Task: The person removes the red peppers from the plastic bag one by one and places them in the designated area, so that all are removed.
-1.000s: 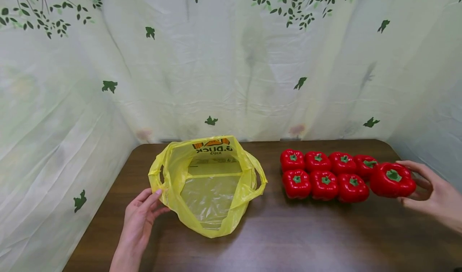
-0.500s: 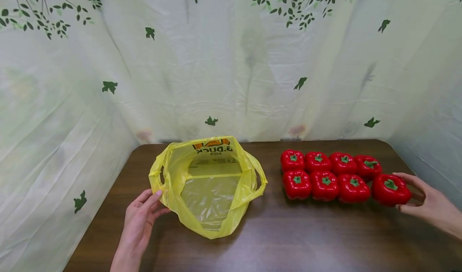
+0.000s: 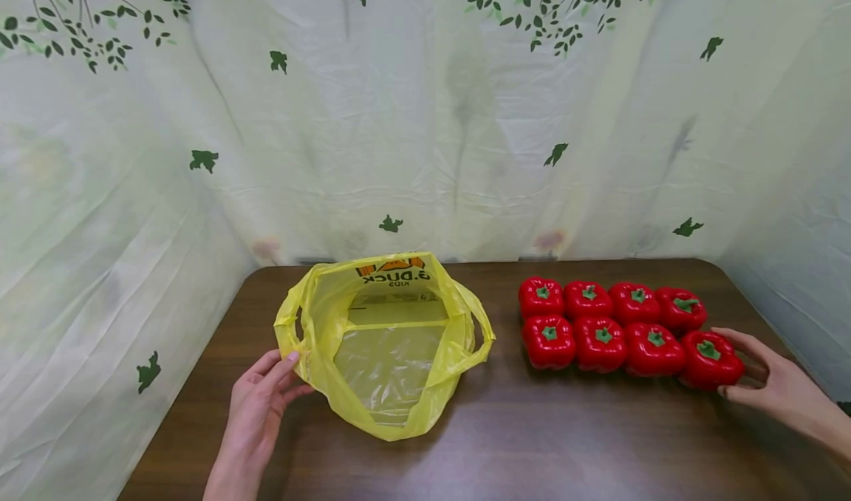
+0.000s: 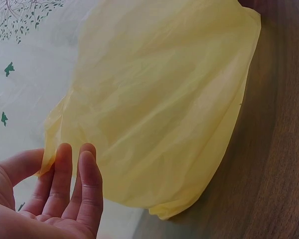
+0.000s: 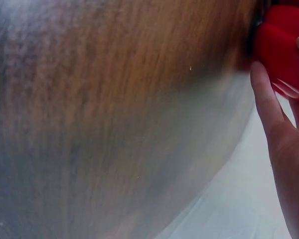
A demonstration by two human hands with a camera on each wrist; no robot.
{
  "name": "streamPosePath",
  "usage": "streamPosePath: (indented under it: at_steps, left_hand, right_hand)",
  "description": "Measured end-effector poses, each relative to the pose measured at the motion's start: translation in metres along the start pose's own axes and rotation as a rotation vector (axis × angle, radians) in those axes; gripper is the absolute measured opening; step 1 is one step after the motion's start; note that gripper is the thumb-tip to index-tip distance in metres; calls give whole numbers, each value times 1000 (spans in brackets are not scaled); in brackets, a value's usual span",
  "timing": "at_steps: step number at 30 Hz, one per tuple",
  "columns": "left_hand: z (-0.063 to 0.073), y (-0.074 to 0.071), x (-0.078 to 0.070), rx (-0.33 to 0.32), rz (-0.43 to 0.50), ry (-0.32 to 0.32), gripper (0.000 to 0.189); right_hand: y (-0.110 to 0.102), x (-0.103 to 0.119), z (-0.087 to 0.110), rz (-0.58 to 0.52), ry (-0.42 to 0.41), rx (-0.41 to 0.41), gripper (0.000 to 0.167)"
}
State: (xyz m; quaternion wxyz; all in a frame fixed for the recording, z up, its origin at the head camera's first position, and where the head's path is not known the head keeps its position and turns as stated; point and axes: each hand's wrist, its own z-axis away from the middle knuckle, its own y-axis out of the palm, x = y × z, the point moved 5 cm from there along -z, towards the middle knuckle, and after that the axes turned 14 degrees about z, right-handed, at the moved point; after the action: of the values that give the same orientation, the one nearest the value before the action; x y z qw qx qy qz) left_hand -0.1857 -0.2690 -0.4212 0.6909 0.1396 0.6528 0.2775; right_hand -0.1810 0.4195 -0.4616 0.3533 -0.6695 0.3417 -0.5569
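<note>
A yellow plastic bag (image 3: 392,368) stands with its mouth spread wide at the middle left of the head view. My left hand (image 3: 262,405) pinches its left edge, by the handle, between thumb and fingers; the left wrist view has the thumb (image 4: 27,167) against the thin film. At the right end of the front row, a red bell pepper (image 3: 710,364) with a green stem sits beside the others. My right hand (image 3: 774,383) holds it from the right, thumb on the near side and fingers on the far side. The right wrist view catches this pepper (image 5: 284,47) only partly.
Several more red bell peppers (image 3: 598,342) stand in two tight rows on the dark wooden table (image 3: 518,442), right of the bag. A pale curtain (image 3: 425,154) printed with leaves hangs behind the table and along both sides.
My right hand has lowered the pepper and brought it left and nearer, down to the end of the front row. The left hand and the bag have hardly moved.
</note>
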Motion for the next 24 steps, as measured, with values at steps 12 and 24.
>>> streamPosePath:
  at_steps: [12,24]
  left_hand:
    - [1,-1,-1,4,1,7,7]
    - [1,-2,-1,-3,-1,4,7]
  right_hand:
    - [6,5,-4,34,22,-20,88]
    - [8,7,-3,71,67,-20,92]
